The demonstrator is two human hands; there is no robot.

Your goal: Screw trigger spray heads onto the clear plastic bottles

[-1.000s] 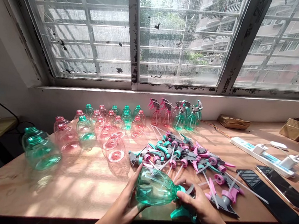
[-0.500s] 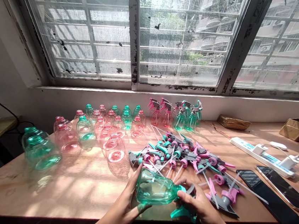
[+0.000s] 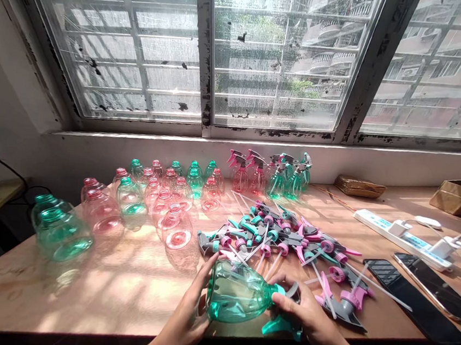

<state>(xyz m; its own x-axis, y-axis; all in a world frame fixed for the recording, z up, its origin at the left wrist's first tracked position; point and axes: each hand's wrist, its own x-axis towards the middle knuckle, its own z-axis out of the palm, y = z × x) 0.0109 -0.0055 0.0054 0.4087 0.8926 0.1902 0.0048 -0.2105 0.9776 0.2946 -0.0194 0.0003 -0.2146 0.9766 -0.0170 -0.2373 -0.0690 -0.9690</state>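
Note:
A clear green bottle (image 3: 238,294) lies sideways between my hands above the table's front edge, its base to the left. My left hand (image 3: 196,300) is wrapped around the base end. At the neck, my right hand (image 3: 299,306) grips the teal collar of a spray head (image 3: 278,327), thumb on the collar; its teal trigger hangs below. Part of the spray head is hidden behind my right fingers. Just beyond the bottle lies a heap of pink, teal and grey spray heads (image 3: 267,234) with white tubes. One pink and grey spray head (image 3: 348,303) lies beside my right wrist.
Open pink bottles (image 3: 177,227) and green bottles (image 3: 65,237) stand across the left of the wooden table (image 3: 126,299). Several bottles with spray heads (image 3: 277,180) stand by the wall. At right are a power strip (image 3: 400,240), two phones (image 3: 402,300) and a brown packet (image 3: 359,187).
The green bottle has turned slightly about its long axis in my hands, and my left fingers have shifted at its base. My right hand keeps its grip at the neck.

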